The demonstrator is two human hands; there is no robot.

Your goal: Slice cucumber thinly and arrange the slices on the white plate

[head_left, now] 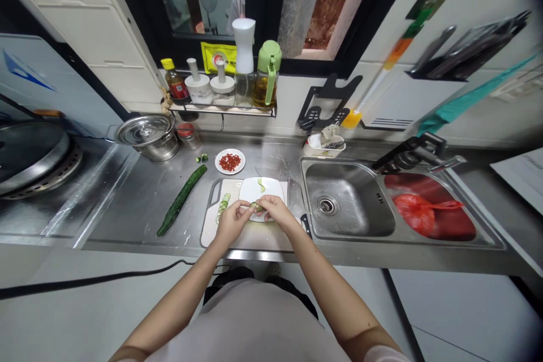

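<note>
Both my hands meet over a white square plate that lies on a white cutting board. My left hand and my right hand pinch a green cucumber slice between their fingertips. One cucumber slice lies on the plate. A row of cucumber slices sits on the board left of the plate. A whole cucumber lies on the steel counter to the left. A black knife handle shows beside my right wrist.
A small white dish of chopped red chili stands behind the board. A steel pot and a stove pan are at left. The sink is at right, with a red bag in the red basin. Bottles stand on a shelf.
</note>
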